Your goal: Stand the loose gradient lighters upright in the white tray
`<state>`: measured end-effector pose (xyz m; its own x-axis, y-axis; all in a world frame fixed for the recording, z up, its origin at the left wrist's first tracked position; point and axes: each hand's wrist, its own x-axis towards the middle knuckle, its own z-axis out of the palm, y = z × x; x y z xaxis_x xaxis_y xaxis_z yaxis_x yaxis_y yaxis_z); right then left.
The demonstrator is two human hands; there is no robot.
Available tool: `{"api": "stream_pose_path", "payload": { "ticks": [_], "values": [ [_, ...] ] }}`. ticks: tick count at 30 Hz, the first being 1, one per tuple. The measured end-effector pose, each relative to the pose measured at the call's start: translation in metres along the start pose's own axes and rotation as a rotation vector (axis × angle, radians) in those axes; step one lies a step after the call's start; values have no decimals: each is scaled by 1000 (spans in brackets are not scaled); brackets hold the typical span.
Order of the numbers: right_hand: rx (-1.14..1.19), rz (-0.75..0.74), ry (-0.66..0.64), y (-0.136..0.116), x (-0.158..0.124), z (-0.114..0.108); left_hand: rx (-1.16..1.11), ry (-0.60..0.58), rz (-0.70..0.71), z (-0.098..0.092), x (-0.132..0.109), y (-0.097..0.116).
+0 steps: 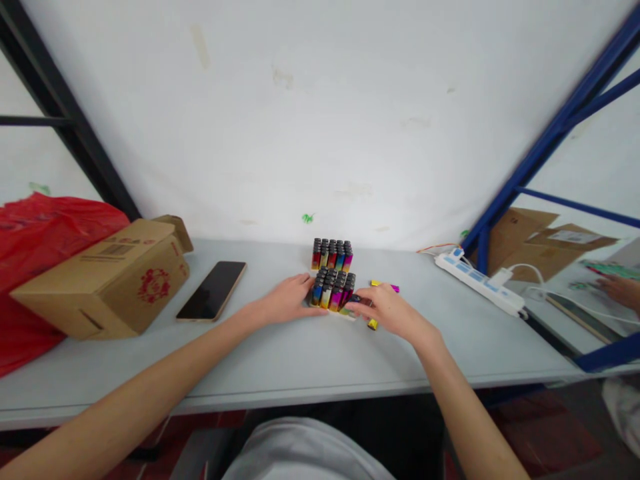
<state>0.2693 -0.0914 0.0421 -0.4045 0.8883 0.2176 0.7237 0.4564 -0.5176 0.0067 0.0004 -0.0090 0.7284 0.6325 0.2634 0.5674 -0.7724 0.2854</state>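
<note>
Several colourful lighters with black tops stand upright in a tight block [334, 291] at the middle of the table. My left hand [293, 299] rests against the left side of this block, its thumb and fingers spread around the near left corner. At the right front corner, my right hand [387, 309] pinches a dark-topped lighter [355, 300], partly hidden by the fingers. Behind, a second block of upright lighters [332, 255] stands near the wall. Loose lighters lie beside my right hand, one yellow and purple [395, 288], another yellow [373, 325].
A black phone [213, 291] and a cardboard box [107, 280] lie to the left, with a red bag [50, 233] behind the box. On the right are a white power strip [480, 283] and a blue frame [530, 160]. Another person's hand [620, 290] shows at the far right.
</note>
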Motion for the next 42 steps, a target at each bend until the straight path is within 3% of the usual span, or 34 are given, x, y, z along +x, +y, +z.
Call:
{"api": "stream_pose_path", "payload": {
  "ticks": [5, 10, 13, 16, 21, 26, 30, 34, 38, 42],
  "values": [
    [-201, 35, 70, -1, 3, 13, 2, -6, 12, -2, 0, 0],
    [-151, 77, -14, 5, 2, 5, 4, -8, 20, -3, 0, 1],
    [-134, 95, 114, 24, -5, -19, -6, -13, 13, -3, 0, 2],
    [-222, 174, 247, 59, -14, -40, 2, -21, -4, -3, 1, 1],
    [-320, 302, 209, 112, -24, -40, 21, -20, -2, -3, 1, 2],
    [-295, 297, 159, 122, -23, -31, 23, -27, -13, -4, 0, 4],
    [-272, 278, 204, 123, -22, -31, 12, -9, -6, -4, 0, 3],
    [-59, 270, 350, 124, -22, -31, 7, -25, -3, -4, 0, 2],
    [440, 286, 477, 113, -18, -29, 10, -11, 6, -3, 0, 1],
    [904, 292, 580, 85, -14, -31, 7, -13, -4, -2, 0, 0]
  ]
}}
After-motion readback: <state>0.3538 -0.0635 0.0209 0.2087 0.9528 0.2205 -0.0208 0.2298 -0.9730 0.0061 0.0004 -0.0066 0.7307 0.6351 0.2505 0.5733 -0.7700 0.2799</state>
